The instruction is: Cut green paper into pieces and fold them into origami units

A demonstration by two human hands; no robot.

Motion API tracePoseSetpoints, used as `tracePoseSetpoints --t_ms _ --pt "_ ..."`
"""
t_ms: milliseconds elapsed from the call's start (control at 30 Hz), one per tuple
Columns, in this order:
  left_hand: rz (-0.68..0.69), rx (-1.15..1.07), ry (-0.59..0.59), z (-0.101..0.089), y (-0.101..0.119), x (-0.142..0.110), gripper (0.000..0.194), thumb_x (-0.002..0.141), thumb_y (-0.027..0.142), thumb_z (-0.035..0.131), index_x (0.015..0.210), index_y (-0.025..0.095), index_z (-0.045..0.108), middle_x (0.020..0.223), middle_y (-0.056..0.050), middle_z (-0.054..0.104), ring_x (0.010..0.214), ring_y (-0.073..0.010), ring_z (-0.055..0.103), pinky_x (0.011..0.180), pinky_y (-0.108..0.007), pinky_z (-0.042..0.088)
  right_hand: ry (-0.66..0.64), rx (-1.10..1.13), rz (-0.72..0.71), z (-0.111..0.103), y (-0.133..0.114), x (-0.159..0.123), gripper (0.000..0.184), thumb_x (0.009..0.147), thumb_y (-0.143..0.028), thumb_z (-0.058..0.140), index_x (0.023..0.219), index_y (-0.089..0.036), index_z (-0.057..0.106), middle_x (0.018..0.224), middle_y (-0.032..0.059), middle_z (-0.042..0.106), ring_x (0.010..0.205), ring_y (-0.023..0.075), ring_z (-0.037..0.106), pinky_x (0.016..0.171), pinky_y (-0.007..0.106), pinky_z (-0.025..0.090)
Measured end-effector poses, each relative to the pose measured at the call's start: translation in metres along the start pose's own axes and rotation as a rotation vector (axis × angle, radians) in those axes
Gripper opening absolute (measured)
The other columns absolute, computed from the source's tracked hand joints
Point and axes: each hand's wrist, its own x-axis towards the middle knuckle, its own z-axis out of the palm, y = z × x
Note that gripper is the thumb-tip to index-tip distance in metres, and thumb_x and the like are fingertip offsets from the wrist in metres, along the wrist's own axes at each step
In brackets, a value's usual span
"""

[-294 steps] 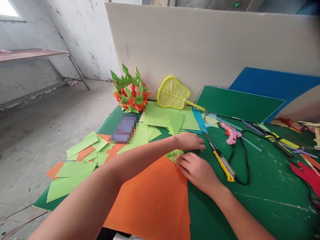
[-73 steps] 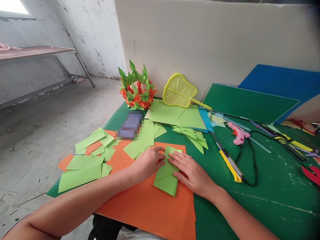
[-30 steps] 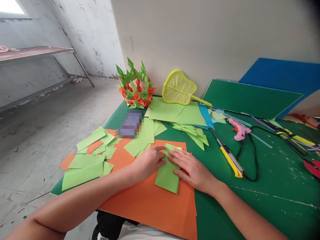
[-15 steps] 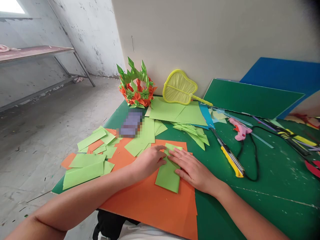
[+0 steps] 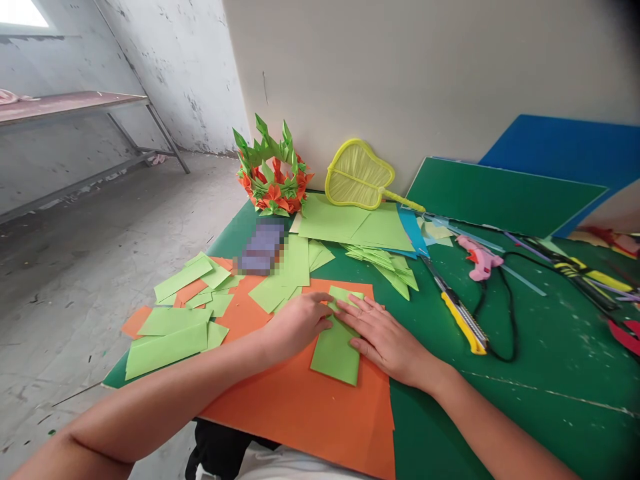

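Observation:
A folded strip of green paper point(image 5: 336, 357) lies on a large orange sheet point(image 5: 300, 407) in front of me. My left hand point(image 5: 299, 323) is at the strip's upper left, its fingers curled in and the fingertips and thumb against the paper edge. My right hand point(image 5: 383, 333) lies flat with fingers stretched over the strip's upper right part. Both hands cover some of the paper, so its folds there are partly hidden.
Loose green paper pieces point(image 5: 173, 323) lie to the left, beside a blurred-out rectangular object point(image 5: 263, 247). Behind stand a folded-paper crown-like ring point(image 5: 275, 193) and a yellow fan point(image 5: 360, 175). A utility knife point(image 5: 463, 320) and a pink glue gun point(image 5: 480, 259) with its cable lie right.
Almost nothing differs. My right hand and the strip's top edge have shifted very slightly; both hands stay on the green paper.

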Motion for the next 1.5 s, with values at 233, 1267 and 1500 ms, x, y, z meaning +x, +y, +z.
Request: tracePoseSetpoints --t_ms 233,1267,1500 --pt "0.04 0.015 0.005 0.0 0.001 -0.001 0.023 0.092 0.02 0.05 0.094 0.018 0.073 0.125 -0.009 0.061 0.091 -0.0199 0.068 0.085 -0.031 0.055 0.04 -0.006 -0.026 0.001 0.0 0.0 0.053 0.1 -0.043 0.034 0.15 -0.036 0.021 0.156 -0.0043 0.024 0.144 0.0242 0.019 0.117 0.049 0.025" --pt "0.361 0.074 -0.036 0.002 -0.007 0.001 0.042 0.09 0.038 0.057 0.125 0.016 0.047 0.137 -0.015 0.048 0.122 -0.0289 0.047 0.102 -0.044 0.04 0.143 -0.036 -0.07 -0.004 -0.001 0.0 0.04 0.097 -0.038 0.046 0.135 -0.027 0.048 0.151 0.004 0.038 0.14 0.0273 0.03 0.114 0.049 0.029" --pt "0.285 0.207 -0.096 0.002 -0.002 0.003 0.042 0.088 0.036 0.061 0.128 0.025 0.054 0.143 -0.009 0.042 0.106 -0.0267 0.051 0.094 -0.043 0.044 0.432 -0.04 0.1 -0.008 0.004 0.004 0.014 0.091 -0.026 0.056 0.079 -0.021 0.056 0.089 0.0063 0.061 0.091 0.0233 0.055 0.079 0.038 0.046"
